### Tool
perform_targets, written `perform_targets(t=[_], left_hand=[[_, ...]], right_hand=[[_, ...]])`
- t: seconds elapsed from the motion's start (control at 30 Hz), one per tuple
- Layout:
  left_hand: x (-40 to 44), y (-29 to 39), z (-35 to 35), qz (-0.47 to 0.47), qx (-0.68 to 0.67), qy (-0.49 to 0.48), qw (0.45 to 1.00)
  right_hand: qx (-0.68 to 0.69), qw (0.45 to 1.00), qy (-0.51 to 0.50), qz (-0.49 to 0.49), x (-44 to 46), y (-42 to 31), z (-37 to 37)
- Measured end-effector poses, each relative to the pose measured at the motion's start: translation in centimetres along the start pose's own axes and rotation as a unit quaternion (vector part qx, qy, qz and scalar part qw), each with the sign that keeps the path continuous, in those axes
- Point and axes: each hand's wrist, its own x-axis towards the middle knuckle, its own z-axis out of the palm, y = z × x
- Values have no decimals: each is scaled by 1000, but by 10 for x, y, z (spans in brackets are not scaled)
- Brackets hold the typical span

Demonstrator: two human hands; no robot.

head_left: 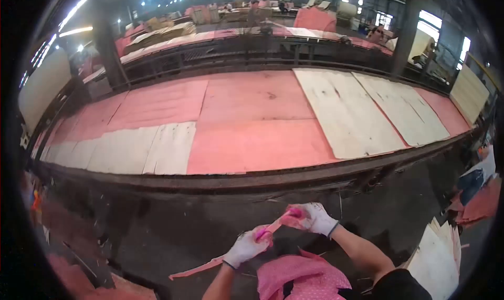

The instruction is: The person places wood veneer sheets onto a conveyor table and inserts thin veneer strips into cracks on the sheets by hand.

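Both hands wear white gloves stained pink at the fingers. My left hand (pixel 250 246) is closed round a narrow pink strip (pixel 205 268), whose long end trails down to the left. My right hand (pixel 311 219), higher and to the right, is closed on the strip's other end. Between the two hands a short length of the strip shows. Both hands are in front of the long table (pixel 252 180), above the dark floor. On the table lie pink sheets (pixel 257 145) and pale wood sheets (pixel 349 113), some overlapping.
Pale sheets (pixel 436 258) stand stacked at the lower right, with pink pieces (pixel 480 200) beyond. More pink pieces (pixel 79 279) lie at the lower left. A pink dotted cloth (pixel 302 276) is close to my body. Behind the table are rails, a post (pixel 102 42) and another loaded table.
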Motion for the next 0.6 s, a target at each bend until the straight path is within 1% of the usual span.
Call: perform_targets(t=[0.03, 0.07, 0.1, 0.17, 0.27, 0.3, 0.37, 0.4, 0.43, 0.47, 0.5, 0.57, 0.6], left_hand=[[16, 4, 13, 1, 76, -2, 997], [22, 18, 25, 22, 100, 8, 995], [33, 25, 40, -4, 126, 3, 992], [60, 43, 51, -14, 94, -26, 995], [94, 48, 83, 23, -29, -64, 997], [108, 53, 89, 21, -16, -86, 996], [132, 90, 102, 11, 6, -129, 992], [144, 93, 116, 20, -36, -140, 989], [160, 98, 130, 33, -79, -146, 986], [179, 105, 143, 51, -123, -146, 980], [204, 98, 155, 24, -116, -158, 980], [255, 69, 180, -26, -106, -168, 980], [272, 79, 194, 3, -87, -137, 987]], right_hand=[[5, 1000, 14, 17, -13, 13, -9], [-1, 996, 86, 3, -29, 29, -8], [-18, 995, 101, 9, -38, 42, -15], [-39, 992, 120, 29, -52, 41, -29], [-60, 984, 164, 33, -68, 73, -56], [-51, 982, 178, 35, -70, 85, -68], [-32, 978, 201, 39, -71, 113, -95], [-26, 977, 211, 17, -71, 136, -111], [12, 981, 194, 23, -71, 164, -123], [35, 981, 186, 49, -78, 173, -146], [55, 980, 177, 68, -80, 183, -173], [0, 978, 203, 39, -75, 236, -188], [12, 979, 198, 50, -71, 260, -196]])
